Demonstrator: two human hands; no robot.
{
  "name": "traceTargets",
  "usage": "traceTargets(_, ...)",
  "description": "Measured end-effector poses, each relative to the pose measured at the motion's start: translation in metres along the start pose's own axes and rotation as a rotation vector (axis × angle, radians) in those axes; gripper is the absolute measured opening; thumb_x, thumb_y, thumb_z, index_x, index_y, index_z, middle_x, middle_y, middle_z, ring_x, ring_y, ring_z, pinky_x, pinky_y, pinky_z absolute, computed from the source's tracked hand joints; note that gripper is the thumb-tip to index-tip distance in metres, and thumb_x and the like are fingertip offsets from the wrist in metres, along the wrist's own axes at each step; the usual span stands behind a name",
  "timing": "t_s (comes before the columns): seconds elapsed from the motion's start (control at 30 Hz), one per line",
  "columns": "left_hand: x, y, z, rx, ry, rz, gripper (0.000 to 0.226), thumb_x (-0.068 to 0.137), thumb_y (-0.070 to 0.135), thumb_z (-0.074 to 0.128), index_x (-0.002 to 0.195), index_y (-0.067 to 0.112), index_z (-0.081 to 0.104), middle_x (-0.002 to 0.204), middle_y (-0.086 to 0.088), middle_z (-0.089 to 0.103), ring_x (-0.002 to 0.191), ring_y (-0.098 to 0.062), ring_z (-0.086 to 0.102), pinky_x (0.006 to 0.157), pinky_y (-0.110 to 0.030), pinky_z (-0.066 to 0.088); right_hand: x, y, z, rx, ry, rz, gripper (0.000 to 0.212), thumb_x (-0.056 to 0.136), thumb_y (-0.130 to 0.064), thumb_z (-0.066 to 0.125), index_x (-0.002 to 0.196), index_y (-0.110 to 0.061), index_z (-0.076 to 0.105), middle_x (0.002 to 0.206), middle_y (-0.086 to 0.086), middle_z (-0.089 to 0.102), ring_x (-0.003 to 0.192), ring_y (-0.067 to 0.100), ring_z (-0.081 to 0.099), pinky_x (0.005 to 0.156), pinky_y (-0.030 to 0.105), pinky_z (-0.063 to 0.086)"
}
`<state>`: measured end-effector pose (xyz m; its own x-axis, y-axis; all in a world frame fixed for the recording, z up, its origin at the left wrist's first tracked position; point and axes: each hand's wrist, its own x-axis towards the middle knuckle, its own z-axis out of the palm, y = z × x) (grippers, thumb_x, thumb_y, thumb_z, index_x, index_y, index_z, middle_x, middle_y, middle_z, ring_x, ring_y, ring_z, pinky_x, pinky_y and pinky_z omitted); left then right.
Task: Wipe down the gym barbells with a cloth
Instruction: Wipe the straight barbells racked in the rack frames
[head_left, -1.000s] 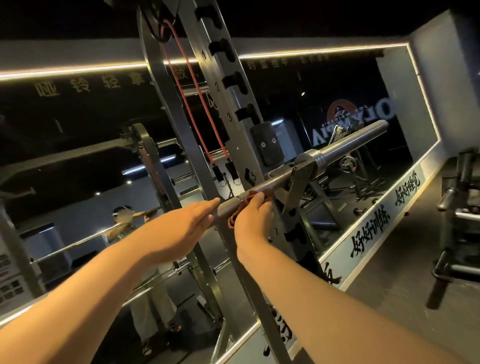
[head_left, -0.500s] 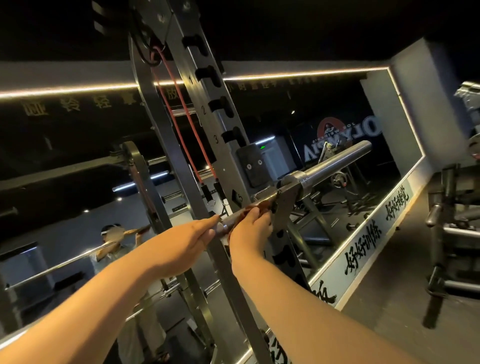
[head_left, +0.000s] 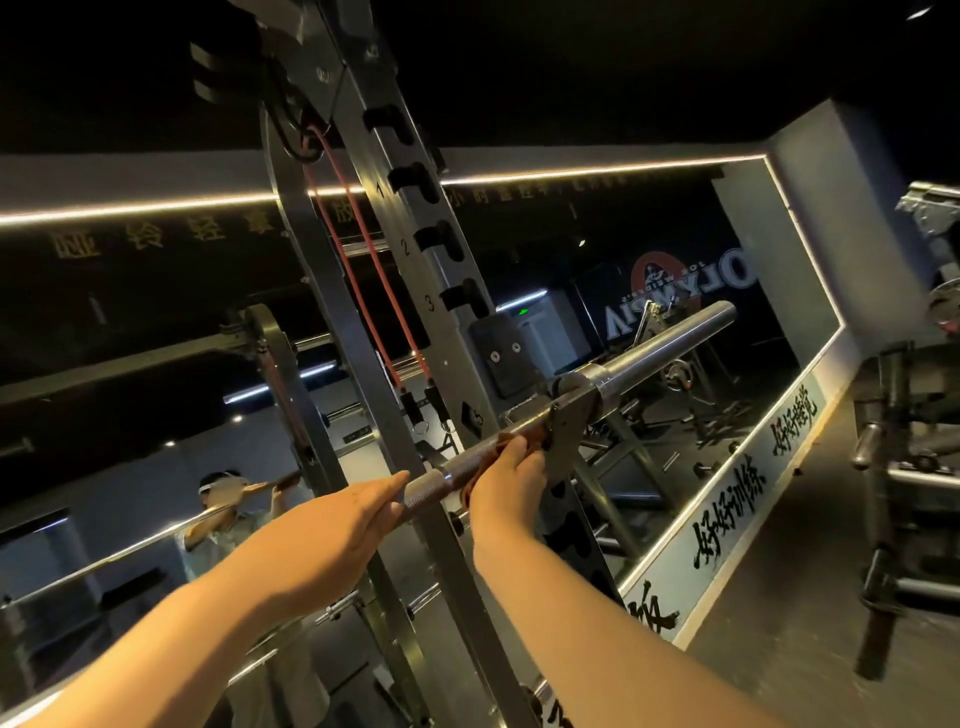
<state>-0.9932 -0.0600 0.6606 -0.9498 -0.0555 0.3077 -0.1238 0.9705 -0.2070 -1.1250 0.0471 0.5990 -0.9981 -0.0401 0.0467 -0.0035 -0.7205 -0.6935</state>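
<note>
Two grips on barbell (head_left: 670, 347), which rests in hook (head_left: 567, 435) of rack upright (head_left: 402, 291). Your left grip (head_left: 332, 525) closes round knurled shaft, just left of upright. Your right grip (head_left: 506, 483) curls round orange-brown cloth (head_left: 521, 439), wrapped on shaft, touching hook. Upright slots numbered 1, 2, 3, 5. Mirror (head_left: 130, 322) behind shows reversed "OLYMPIA" sign (head_left: 680, 306). Black brush characters 好好训练 (head_left: 727, 514) on pale strip under mirror. Red band (head_left: 363, 291) hangs beside upright.

A dimly lit gym.
Numbered rack upright (head_left: 395, 218) at centre, barbell (head_left: 670, 345) across it, wall mirror (head_left: 701, 249) behind, weight machines (head_left: 893, 467) at right edge.
</note>
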Motion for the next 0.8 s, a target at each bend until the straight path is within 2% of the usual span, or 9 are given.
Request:
traceTargets(0.07, 0.000, 0.001, 0.000, 0.024, -0.004, 0.003, 0.078, 0.088, 0.066, 0.004, 0.159, 0.037, 0.018, 0.158, 0.012, 0.041, 0.142, -0.008, 0.042, 0.114, -0.024, 0.033, 0.004, -0.004, -0.002, 0.048, 0.011, 0.024, 0.034, 0.110, -0.036, 0.033, 0.136, -0.019, 0.046, 0.146, 0.012, 0.047, 0.124, 0.029, 0.058, 0.107, 0.044, 0.047)
traceTargets(0.13, 0.001, 0.000, 0.002, 0.025, 0.012, 0.013, 0.085, 0.085, 0.074, -0.001, 0.159, 0.037, 0.019, 0.157, 0.013, 0.042, 0.141, -0.007, 0.043, 0.113, -0.022, 0.033, -0.001, -0.004, 0.000, 0.050, 0.006, 0.064, 0.030, 0.110, -0.036, 0.035, 0.134, -0.020, 0.044, 0.139, 0.011, 0.051, 0.119, 0.028, 0.060, 0.100, 0.040, 0.050)
traceTargets(0.23, 0.005, 0.001, 0.004, 0.036, 0.028, 0.008, 0.076, 0.089, 0.062, 0.007, 0.159, 0.036, 0.021, 0.158, 0.013, 0.041, 0.142, -0.005, 0.041, 0.113, -0.020, 0.032, -0.016, -0.004, 0.002, 0.027, -0.052, 0.103, 0.032, 0.110, -0.034, 0.036, 0.137, -0.019, 0.041, 0.128, 0.008, 0.058, 0.114, 0.026, 0.062, 0.094, 0.037, 0.052)
traceTargets(0.33, 0.006, 0.000, 0.003, 0.005, 0.043, 0.028, 0.101, 0.077, 0.087, -0.011, 0.159, 0.037, 0.021, 0.155, 0.018, 0.040, 0.141, -0.005, 0.042, 0.110, -0.017, 0.030, -0.002, -0.011, -0.004, 0.065, -0.057, 0.136, 0.023, 0.111, -0.034, 0.033, 0.127, -0.020, 0.039, 0.113, 0.004, 0.056, 0.102, 0.021, 0.059, 0.090, 0.036, 0.050)
traceTargets(0.37, 0.006, -0.001, 0.003, 0.000, 0.036, 0.026, 0.108, 0.071, 0.090, -0.016, 0.159, 0.038, 0.021, 0.155, 0.018, 0.040, 0.141, -0.005, 0.041, 0.110, -0.016, 0.029, 0.006, -0.015, -0.006, 0.059, -0.039, 0.137, 0.021, 0.111, -0.035, 0.032, 0.123, -0.019, 0.039, 0.113, 0.005, 0.056, 0.100, 0.021, 0.058, 0.087, 0.037, 0.048)
traceTargets(0.47, 0.006, -0.001, 0.004, 0.010, 0.033, 0.014, 0.097, 0.076, 0.078, -0.012, 0.159, 0.037, 0.017, 0.159, 0.014, 0.038, 0.143, -0.005, 0.040, 0.114, -0.020, 0.030, 0.024, -0.016, -0.008, 0.028, 0.021, 0.116, 0.028, 0.111, -0.037, 0.031, 0.121, -0.015, 0.044, 0.124, 0.013, 0.057, 0.105, 0.025, 0.060, 0.084, 0.036, 0.046)
traceTargets(0.57, 0.005, 0.001, 0.003, 0.011, 0.028, 0.013, 0.113, 0.066, 0.091, -0.019, 0.159, 0.037, 0.018, 0.157, 0.014, 0.040, 0.141, -0.006, 0.043, 0.112, -0.018, 0.032, 0.011, -0.003, 0.001, 0.004, 0.030, 0.062, 0.029, 0.109, -0.038, 0.035, 0.128, -0.017, 0.044, 0.130, 0.011, 0.054, 0.107, 0.023, 0.062, 0.080, 0.031, 0.050)
traceTargets(0.67, 0.006, 0.005, 0.001, 0.036, 0.050, 0.008, 0.082, 0.086, 0.070, 0.003, 0.159, 0.036, 0.019, 0.158, 0.011, 0.041, 0.142, -0.007, 0.042, 0.113, -0.020, 0.031, -0.021, 0.015, 0.011, -0.024, -0.065, 0.021, 0.035, 0.108, -0.036, 0.038, 0.139, -0.020, 0.040, 0.135, 0.007, 0.052, 0.110, 0.020, 0.061, 0.084, 0.029, 0.050)
traceTargets(0.8, 0.004, 0.010, -0.003, 0.073, 0.057, 0.010, 0.060, 0.102, 0.051, 0.019, 0.159, 0.033, 0.023, 0.157, 0.007, 0.044, 0.141, -0.011, 0.044, 0.116, -0.029, 0.035, -0.023, 0.005, 0.007, -0.013, -0.105, 0.059, 0.038, 0.110, -0.038, 0.033, 0.142, -0.018, 0.041, 0.136, 0.008, 0.056, 0.120, 0.025, 0.060, 0.100, 0.037, 0.050)
